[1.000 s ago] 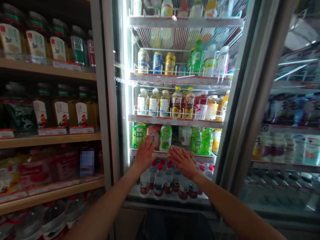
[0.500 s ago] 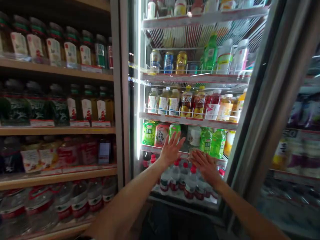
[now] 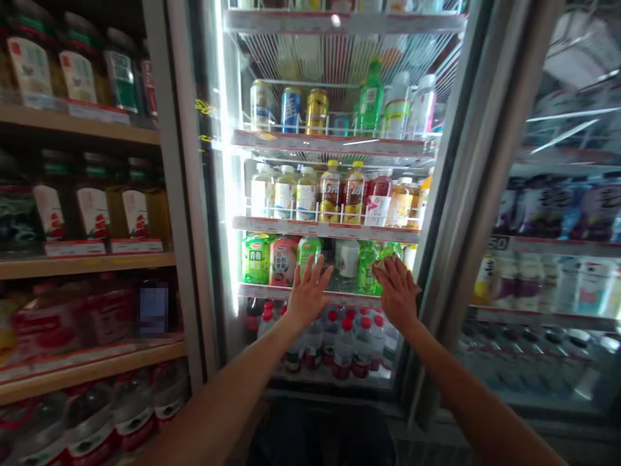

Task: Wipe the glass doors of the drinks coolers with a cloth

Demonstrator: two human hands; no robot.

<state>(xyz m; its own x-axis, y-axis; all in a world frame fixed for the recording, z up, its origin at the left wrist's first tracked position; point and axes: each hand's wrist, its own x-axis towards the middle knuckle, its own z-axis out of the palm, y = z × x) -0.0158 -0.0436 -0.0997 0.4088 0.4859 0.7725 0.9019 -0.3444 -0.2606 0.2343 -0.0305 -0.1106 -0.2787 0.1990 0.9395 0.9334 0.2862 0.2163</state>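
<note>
I face a lit drinks fridge with a glass door. My left hand lies flat on the glass with fingers spread, holding nothing, in front of the green and pink bottles on the third shelf. My right hand is pressed to the glass further right, near the door's metal frame. Its fingers are curled over a small pale cloth, of which only an edge shows at the fingertips. Red-capped water bottles stand on the bottom shelf below both hands.
Wooden shelves with jars and bottles fill the left side. A second fridge door with more drinks is on the right. Cans and juice bottles fill the upper fridge shelves.
My right hand has slid the cloth up and to the right across the glass, towards the frame. My left hand stayed flat and shifted slightly right. The view swung left, then back.
</note>
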